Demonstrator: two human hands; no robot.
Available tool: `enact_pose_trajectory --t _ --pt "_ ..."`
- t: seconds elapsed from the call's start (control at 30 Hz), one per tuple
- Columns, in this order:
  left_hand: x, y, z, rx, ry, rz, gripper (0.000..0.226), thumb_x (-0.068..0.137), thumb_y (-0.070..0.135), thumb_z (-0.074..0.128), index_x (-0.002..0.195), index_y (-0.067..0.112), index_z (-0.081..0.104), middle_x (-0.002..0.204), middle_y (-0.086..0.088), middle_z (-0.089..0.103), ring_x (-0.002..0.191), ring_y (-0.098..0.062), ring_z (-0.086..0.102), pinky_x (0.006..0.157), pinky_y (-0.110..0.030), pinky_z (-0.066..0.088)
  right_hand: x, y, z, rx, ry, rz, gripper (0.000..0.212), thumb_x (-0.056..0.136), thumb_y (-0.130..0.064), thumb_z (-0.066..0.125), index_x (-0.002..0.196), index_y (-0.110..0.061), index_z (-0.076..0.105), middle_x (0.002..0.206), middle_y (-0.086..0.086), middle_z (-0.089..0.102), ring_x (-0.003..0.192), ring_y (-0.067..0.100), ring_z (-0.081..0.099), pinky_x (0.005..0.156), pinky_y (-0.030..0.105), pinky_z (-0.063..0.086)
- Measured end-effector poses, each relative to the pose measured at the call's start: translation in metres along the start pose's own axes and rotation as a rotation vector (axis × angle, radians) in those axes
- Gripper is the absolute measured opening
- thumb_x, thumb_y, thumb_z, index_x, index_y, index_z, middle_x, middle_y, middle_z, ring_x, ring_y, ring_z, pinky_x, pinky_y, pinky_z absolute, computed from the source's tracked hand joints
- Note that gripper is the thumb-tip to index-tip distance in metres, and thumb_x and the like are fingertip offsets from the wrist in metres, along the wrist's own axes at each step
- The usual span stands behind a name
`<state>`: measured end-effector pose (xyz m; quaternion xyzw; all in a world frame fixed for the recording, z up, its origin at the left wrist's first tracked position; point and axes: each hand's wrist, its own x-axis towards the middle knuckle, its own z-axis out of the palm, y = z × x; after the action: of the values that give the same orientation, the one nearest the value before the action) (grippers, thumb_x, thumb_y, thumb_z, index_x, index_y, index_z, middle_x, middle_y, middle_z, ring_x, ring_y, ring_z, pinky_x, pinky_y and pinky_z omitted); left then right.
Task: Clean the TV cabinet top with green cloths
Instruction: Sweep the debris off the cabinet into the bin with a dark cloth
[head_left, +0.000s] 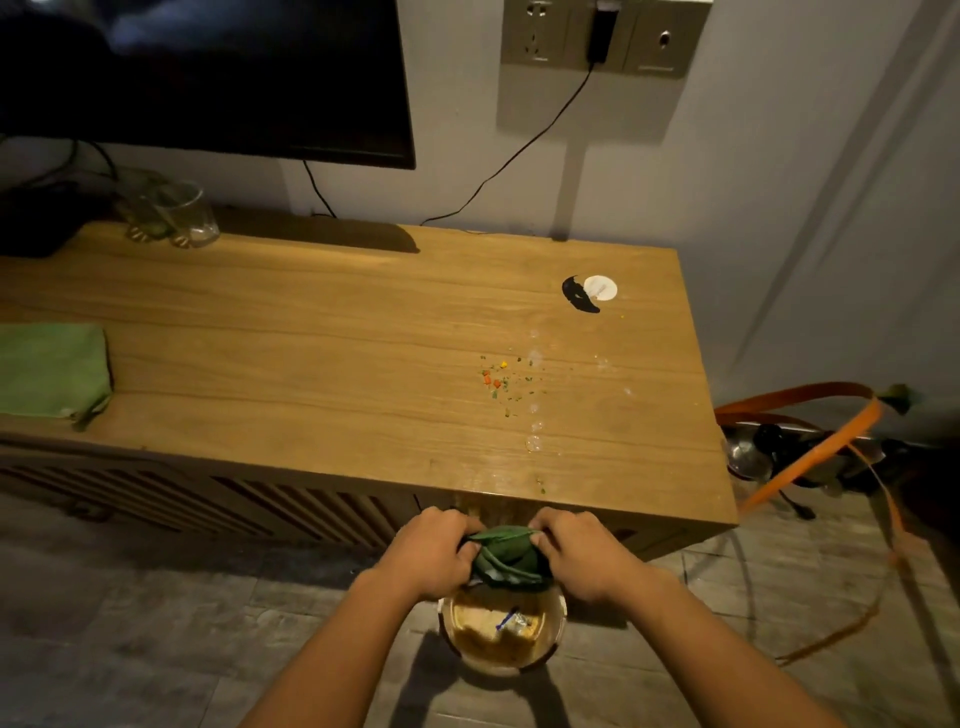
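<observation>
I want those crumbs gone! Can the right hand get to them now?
Probably not yet: the right hand and left hand both grip the dark green cloth over the bowl. Nothing blocks the crumbs.

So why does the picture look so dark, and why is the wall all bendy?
In the head view the room is dim: warm light falls on the cabinet top, while the TV casts a shadow behind it. The wide-angle lens bends the wall's straight lines at the right. Both hands, left hand and right hand, gripping the dark green cloth, look sharp.
</observation>
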<state>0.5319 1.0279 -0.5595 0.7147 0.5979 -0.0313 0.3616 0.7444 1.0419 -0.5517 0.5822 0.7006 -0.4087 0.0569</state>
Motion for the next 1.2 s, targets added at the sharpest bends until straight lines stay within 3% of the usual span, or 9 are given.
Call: enact_pose_trajectory --t 0.13,0.23,0.4,0.47,0.57,0.77,0.97,1.07,1.2 --pt "-0.001 0.018 -0.047 -0.063 -0.018 0.004 0.021 0.095 0.032 0.052 0.109 0.03 0.067 0.098 0.003 0.068 0.096 -0.018 0.061 0.076 -0.03 0.047 -0.011 -0.023 -0.047 0.1 -0.024 -0.006 0.014 0.101 -0.034 0.047 0.089 -0.036 0.055 0.093 -0.007 0.062 0.085 0.008 0.06 0.066 0.024 0.046" --pt "-0.003 0.032 -0.088 -0.092 0.002 0.01 0.022 0.095 0.03 0.054 0.11 0.027 0.07 0.099 0.002 0.069 0.093 -0.017 0.06 0.077 -0.03 0.049 -0.016 -0.046 -0.087 0.091 0.006 -0.039 0.015 0.101 -0.033 0.05 0.089 -0.031 0.056 0.09 -0.006 0.061 0.085 0.011 0.059 0.063 0.023 0.043" --pt "0.003 0.047 -0.159 -0.134 0.076 0.033 0.013 0.093 0.024 0.058 0.089 0.03 0.068 0.077 0.006 0.065 0.076 -0.013 0.059 0.06 -0.023 0.042 -0.012 -0.085 -0.148 0.207 0.027 -0.05 0.018 0.102 -0.026 0.05 0.101 -0.013 0.062 0.101 0.012 0.067 0.09 0.025 0.069 0.071 0.041 0.062" --pt "0.009 0.051 -0.186 -0.159 0.099 0.048 0.014 0.094 0.022 0.057 0.089 0.031 0.067 0.08 0.005 0.066 0.078 -0.013 0.06 0.066 -0.026 0.049 -0.005 -0.098 -0.169 0.218 0.063 -0.073 0.018 0.102 -0.025 0.049 0.104 -0.012 0.063 0.102 0.013 0.067 0.089 0.025 0.07 0.069 0.04 0.063" --pt "0.025 0.053 -0.219 -0.136 0.159 0.078 0.018 0.095 0.024 0.055 0.107 0.027 0.069 0.094 0.0 0.069 0.089 -0.016 0.063 0.078 -0.034 0.055 0.014 -0.113 -0.197 0.181 0.132 -0.104 0.019 0.102 -0.026 0.049 0.102 -0.013 0.063 0.098 0.012 0.068 0.088 0.025 0.07 0.072 0.044 0.062" --pt "0.095 0.039 -0.264 -0.076 0.228 0.15 0.02 0.096 0.026 0.053 0.109 0.027 0.068 0.094 0.001 0.068 0.088 -0.016 0.063 0.075 -0.036 0.055 0.085 -0.119 -0.239 0.036 0.292 -0.1 0.021 0.1 -0.031 0.051 0.092 -0.017 0.064 0.089 0.009 0.069 0.085 0.027 0.065 0.08 0.051 0.056" --pt "0.19 0.022 -0.271 -0.049 0.279 0.181 0.024 0.095 0.026 0.052 0.114 0.026 0.067 0.1 -0.002 0.07 0.093 -0.021 0.063 0.081 -0.039 0.055 0.175 -0.096 -0.258 -0.03 0.402 -0.024 0.022 0.1 -0.03 0.049 0.082 -0.023 0.06 0.074 -0.003 0.061 0.072 0.017 0.055 0.055 0.031 0.033" --pt "0.233 0.012 -0.268 -0.06 0.345 0.216 0.024 0.095 0.024 0.052 0.114 0.03 0.066 0.102 0.001 0.069 0.095 -0.02 0.061 0.081 -0.041 0.054 0.211 -0.084 -0.261 0.031 0.464 -0.006 0.021 0.1 -0.03 0.049 0.08 -0.028 0.056 0.075 -0.006 0.059 0.072 0.012 0.052 0.055 0.031 0.033" --pt "0.272 -0.005 -0.249 -0.041 0.301 0.223 0.029 0.094 0.026 0.052 0.12 0.03 0.064 0.11 -0.001 0.07 0.101 -0.024 0.061 0.085 -0.042 0.052 0.238 -0.066 -0.245 -0.005 0.446 0.036 0.009 0.101 -0.032 0.048 0.095 -0.029 0.055 0.078 -0.007 0.057 0.074 0.015 0.052 0.057 0.03 0.036"
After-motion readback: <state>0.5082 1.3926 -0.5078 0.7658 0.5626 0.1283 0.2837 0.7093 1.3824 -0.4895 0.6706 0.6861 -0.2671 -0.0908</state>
